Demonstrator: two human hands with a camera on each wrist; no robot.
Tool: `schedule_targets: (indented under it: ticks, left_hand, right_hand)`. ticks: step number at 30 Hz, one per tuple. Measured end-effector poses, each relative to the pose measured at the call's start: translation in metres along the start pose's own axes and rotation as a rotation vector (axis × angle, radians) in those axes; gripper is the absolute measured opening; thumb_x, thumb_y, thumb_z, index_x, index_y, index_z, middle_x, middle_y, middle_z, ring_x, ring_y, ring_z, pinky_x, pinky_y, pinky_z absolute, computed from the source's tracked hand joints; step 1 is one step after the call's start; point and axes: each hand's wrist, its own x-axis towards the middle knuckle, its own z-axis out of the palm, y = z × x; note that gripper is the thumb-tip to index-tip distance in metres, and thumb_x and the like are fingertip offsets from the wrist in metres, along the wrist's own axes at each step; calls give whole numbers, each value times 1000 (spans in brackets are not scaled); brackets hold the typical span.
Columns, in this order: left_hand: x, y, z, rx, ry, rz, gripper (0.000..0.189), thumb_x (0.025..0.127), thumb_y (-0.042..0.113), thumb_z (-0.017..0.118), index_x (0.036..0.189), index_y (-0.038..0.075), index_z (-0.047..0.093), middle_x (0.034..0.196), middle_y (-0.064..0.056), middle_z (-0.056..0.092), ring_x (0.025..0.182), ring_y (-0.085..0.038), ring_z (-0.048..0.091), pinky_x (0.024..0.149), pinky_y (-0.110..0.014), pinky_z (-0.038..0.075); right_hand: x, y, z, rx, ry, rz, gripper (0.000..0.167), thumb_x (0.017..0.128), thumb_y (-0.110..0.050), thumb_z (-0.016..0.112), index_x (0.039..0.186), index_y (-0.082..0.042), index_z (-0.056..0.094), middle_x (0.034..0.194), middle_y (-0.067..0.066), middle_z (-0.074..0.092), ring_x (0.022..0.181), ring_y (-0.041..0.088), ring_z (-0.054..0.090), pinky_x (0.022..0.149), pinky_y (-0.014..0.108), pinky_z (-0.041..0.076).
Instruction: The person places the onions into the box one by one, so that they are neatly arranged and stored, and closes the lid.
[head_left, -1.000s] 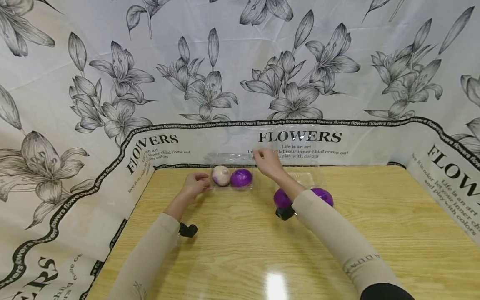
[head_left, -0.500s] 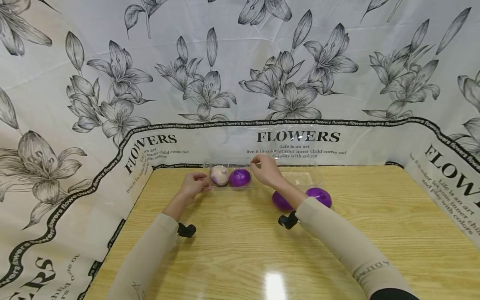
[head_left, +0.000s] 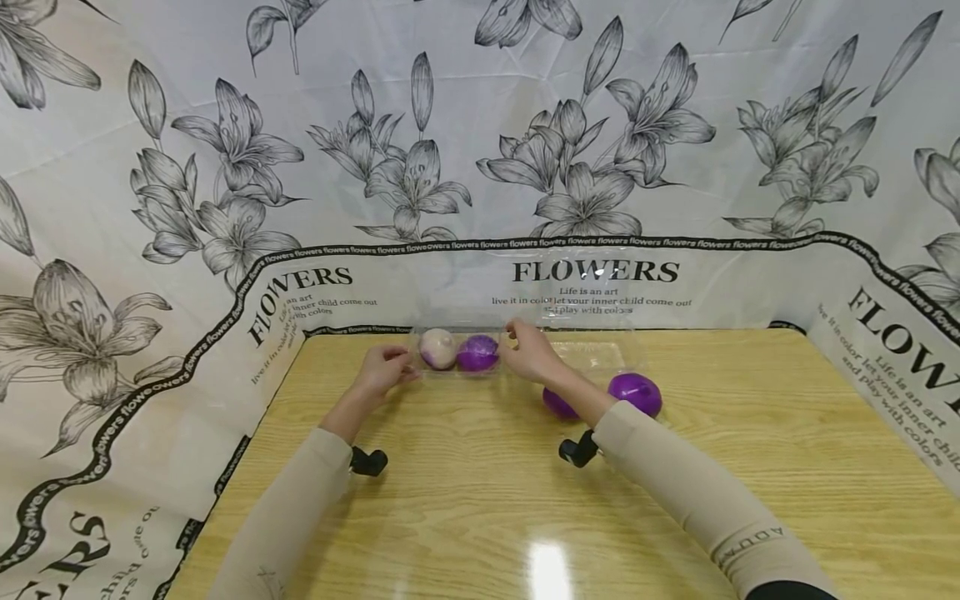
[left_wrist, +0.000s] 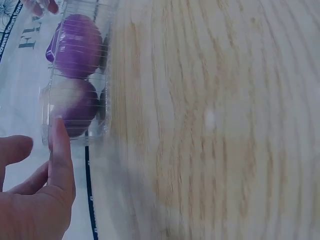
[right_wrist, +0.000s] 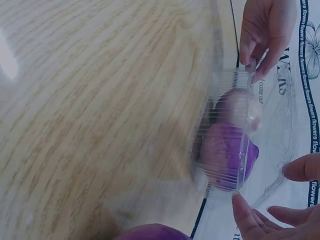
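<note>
A clear ridged plastic box [right_wrist: 231,79] at the back of the table holds two onions: a white-and-purple one [head_left: 438,347] on the left and a purple one [head_left: 477,354] on the right. My left hand [head_left: 384,371] is at its left end, index fingertip on the box and thumb apart in the left wrist view. Over the right end, my right hand [head_left: 529,352] has its thumb at the rim of the hinged lid [right_wrist: 289,132] and its index finger at the base corner. The lid is tilted partway down, a gap between it and the base.
Right of the right hand stands a second clear box [head_left: 592,356], its lid raised against the flower-printed cloth [head_left: 420,283]. In front of it lie two purple onions, one in full view [head_left: 635,394], the other [head_left: 558,405] partly behind the right forearm. Wooden tabletop [head_left: 465,483] spreads in front.
My right hand has come down and the lid with it, from raised behind the onions to over them. The left hand stays at the box's left end.
</note>
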Motion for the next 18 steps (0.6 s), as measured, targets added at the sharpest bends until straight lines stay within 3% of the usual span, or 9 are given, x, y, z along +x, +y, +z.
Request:
schedule_targets:
  ticks: [6,11,18]
  left_hand:
    - [-7,1,-9,-3,-4,-22,46,113,21,38,142,-13,45,119,-21,51,88,-17,62,93,-34,62]
    - [-11,0,-13,26,-17,-38,54,113,35,36,140,-11,47,120,-19,51,93,-21,64,95,-37,61]
    - [-17,-7,-7,41,-59,-5,53,111,31,46,146,-9,45,130,-24,51,102,-26,64,96,-40,61]
  right_hand:
    - [2,6,0,-26,-18,-11,56,100,-17,57,145,14,41,139,33,52,124,45,57,106,52,53]
    - [3,13,1,-20,-50,15,57,101,-21,58,145,12,42,139,31,54,124,43,58,104,50,54]
    - [4,19,5,-18,-47,2,57,99,-19,62,141,15,45,134,31,58,121,43,60,106,50,54]
